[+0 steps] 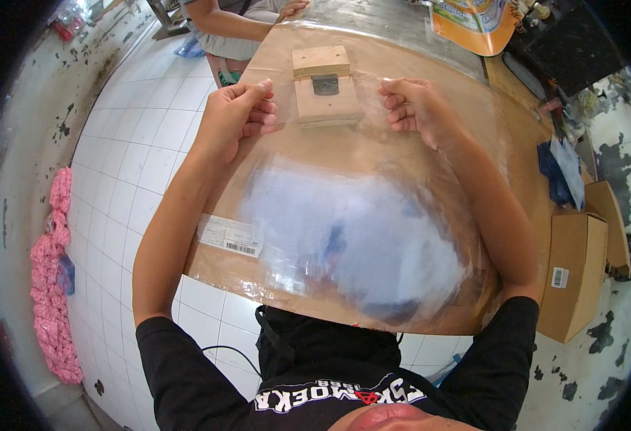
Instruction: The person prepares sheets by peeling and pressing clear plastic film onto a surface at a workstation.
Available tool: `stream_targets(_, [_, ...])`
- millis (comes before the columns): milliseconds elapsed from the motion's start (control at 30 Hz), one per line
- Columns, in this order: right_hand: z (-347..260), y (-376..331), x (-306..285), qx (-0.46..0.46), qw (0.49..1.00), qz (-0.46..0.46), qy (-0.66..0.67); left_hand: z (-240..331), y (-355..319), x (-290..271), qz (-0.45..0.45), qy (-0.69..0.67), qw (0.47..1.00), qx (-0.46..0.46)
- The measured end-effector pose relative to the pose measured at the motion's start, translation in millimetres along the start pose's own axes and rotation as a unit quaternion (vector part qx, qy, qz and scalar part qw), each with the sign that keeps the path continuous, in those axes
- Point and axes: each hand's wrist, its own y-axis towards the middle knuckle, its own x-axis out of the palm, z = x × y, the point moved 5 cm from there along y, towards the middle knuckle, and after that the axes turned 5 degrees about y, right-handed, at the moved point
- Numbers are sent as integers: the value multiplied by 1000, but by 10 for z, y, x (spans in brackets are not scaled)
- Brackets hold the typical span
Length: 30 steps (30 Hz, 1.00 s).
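My left hand (pixel 240 115) and my right hand (pixel 419 108) are raised over the brown-covered table (pixel 218 269), one on each side of a wooden block (pixel 328 104). Both have thumb and forefinger pinched and the other fingers curled. Whatever they pinch is too faint to make out. The block is pale wood in two parts, with a dark grey piece (pixel 325 85) set across its middle. Between my forearms lies a whitish-blue, shiny bundle (pixel 330 208), smeared by motion. Its kind cannot be told, and whether it reaches up to my fingers is unclear.
A label (pixel 229 235) is stuck near the table's left edge. Beyond the far left edge is another person's arm (pixel 233 25). An orange package (pixel 477 25) lies at the far right. On the right are dark blue packets (pixel 559 172) and a cardboard box (pixel 574 273). Pink bundles (pixel 50 287) lie by the left wall.
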Motion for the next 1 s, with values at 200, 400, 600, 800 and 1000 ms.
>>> stream_targets(200, [21,8,-3,-15,1000,2,16,-30,6,-4,16,-5,1000,6])
stream_targets(400, [26,6,-7,-13,1000,2,1,-24,-3,-9,17,-5,1000,9])
stream_targets(600, [28,23,-1,-17,1000,10,15,-15,-4,-4,25,-6,1000,6])
stream_targets(800, [50,24,-5,-13,1000,3,2,-19,-6,-12,21,-4,1000,15])
stream_targets(1000, [-14,-23,22,-11,1000,28,9,7,-34,-9,26,-4,1000,12])
